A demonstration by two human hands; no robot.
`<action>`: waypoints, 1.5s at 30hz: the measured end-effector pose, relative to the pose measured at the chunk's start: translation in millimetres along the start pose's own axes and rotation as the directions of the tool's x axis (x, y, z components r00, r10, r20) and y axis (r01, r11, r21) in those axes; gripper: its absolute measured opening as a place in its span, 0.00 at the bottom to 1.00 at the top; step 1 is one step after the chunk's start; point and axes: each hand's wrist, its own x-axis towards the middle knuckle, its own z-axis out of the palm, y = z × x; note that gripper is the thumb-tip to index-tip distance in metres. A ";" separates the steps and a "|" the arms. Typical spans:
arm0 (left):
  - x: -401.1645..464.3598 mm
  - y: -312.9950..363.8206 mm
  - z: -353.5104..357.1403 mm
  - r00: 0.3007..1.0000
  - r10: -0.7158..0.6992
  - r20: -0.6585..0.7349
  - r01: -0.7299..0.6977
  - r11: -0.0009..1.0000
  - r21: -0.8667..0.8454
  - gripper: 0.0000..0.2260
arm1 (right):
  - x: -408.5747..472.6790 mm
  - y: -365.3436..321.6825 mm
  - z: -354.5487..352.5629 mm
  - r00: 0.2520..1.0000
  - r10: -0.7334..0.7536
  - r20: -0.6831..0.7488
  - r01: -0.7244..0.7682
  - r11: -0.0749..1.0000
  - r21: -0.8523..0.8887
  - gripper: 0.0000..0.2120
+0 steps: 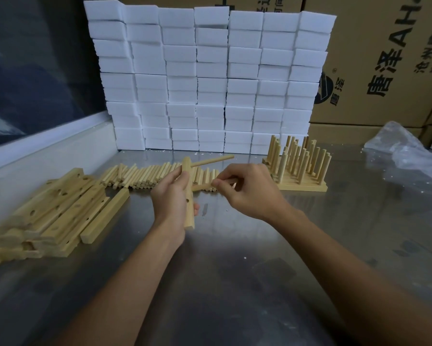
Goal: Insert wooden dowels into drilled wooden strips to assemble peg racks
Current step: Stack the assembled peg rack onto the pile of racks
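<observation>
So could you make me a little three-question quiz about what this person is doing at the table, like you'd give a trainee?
1. True or false: the strip in the left hand already has one dowel standing out of it.
2. What is the right hand pinching?
A. a foam block
B. a second dowel
C. a plastic bag
3. Fill in: the finished racks stand to the ____ of the hands, in front of the white foam blocks.

Key
1. True: one dowel sticks out near the strip's top end.
2. B: its tip points at the strip.
3. Right: the undrilled-looking loose dowels and spare strips lie on the left.
</observation>
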 end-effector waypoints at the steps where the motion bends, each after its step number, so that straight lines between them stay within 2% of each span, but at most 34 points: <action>1: 2.7 -2.0 -1.8 1.000 -0.013 -0.022 0.013 1.000 -0.003 0.11 | -0.3 3.6 -0.5 1.000 0.020 0.000 -0.020 0.999 0.025 0.08; 5: 14.5 -10.0 -8.0 0.992 -0.055 -0.113 0.050 0.998 -0.050 0.11 | -2.4 22.3 0.4 0.988 0.154 -0.010 -0.153 0.986 0.064 0.07; 10: 26.4 -14.1 -7.9 0.983 -0.079 -0.167 0.051 0.985 -0.165 0.05 | -5.3 47.2 5.4 0.954 0.298 -0.026 -0.299 0.954 -0.009 0.07; 14: 31.8 -17.6 -5.0 0.980 -0.072 -0.185 0.038 0.982 -0.183 0.09 | -7.9 64.9 6.5 0.915 0.392 -0.099 -0.394 0.919 -0.005 0.06; 16: 34.6 -18.0 -4.7 0.976 -0.075 -0.202 0.039 0.983 -0.178 0.10 | -9.0 71.3 8.9 0.902 0.426 -0.074 -0.429 0.902 -0.034 0.10; 19: 37.3 -19.6 -4.8 0.977 -0.067 -0.203 0.031 0.984 -0.173 0.09 | -8.9 75.5 16.3 0.870 0.492 0.046 -0.492 0.871 -0.011 0.18; 21: 37.2 -21.0 -5.7 0.982 -0.070 -0.178 0.036 0.982 -0.186 0.09 | -6.0 76.7 21.6 0.866 0.491 0.096 -0.488 0.871 -0.055 0.22; 24: 37.0 -22.1 -8.7 0.986 -0.079 -0.147 0.049 0.979 -0.197 0.14 | 2.2 75.5 27.7 0.858 0.496 0.134 -0.460 0.858 -0.229 0.25; 27: 35.2 -20.4 -8.5 0.987 -0.074 -0.140 0.047 0.981 -0.189 0.13 | 2.6 76.6 33.4 0.862 0.498 0.097 -0.437 0.825 -0.358 0.20; 31: 34.9 -18.7 -8.3 0.987 -0.091 -0.134 0.063 0.978 -0.200 0.12 | -0.5 78.7 31.4 0.851 0.525 -0.023 -0.517 0.829 -0.214 0.09; 34: 35.8 -18.6 -9.3 0.987 -0.104 -0.122 0.077 0.975 -0.209 0.12 | -1.3 78.1 24.7 0.843 0.537 -0.019 -0.532 0.829 -0.176 0.06; 39: 38.7 -20.6 -10.5 0.987 -0.112 -0.119 0.088 0.978 -0.190 0.11 | 0.7 77.4 12.5 0.843 0.536 0.054 -0.514 0.831 -0.215 0.05; 41: 39.9 -21.0 -10.6 0.987 -0.114 -0.117 0.091 0.979 -0.185 0.11 | 0.2 77.3 12.1 0.827 0.561 0.038 -0.539 0.810 -0.232 0.09; 43: 40.6 -21.2 -10.8 0.986 -0.114 -0.120 0.090 0.978 -0.190 0.11 | -0.3 76.7 10.6 0.825 0.562 -0.056 -0.560 0.802 -0.207 0.13; 45: 40.8 -21.3 -10.8 0.986 -0.119 -0.119 0.093 0.975 -0.201 0.12 | 1.6 74.0 4.5 0.830 0.520 -0.199 -0.546 0.831 -0.105 0.13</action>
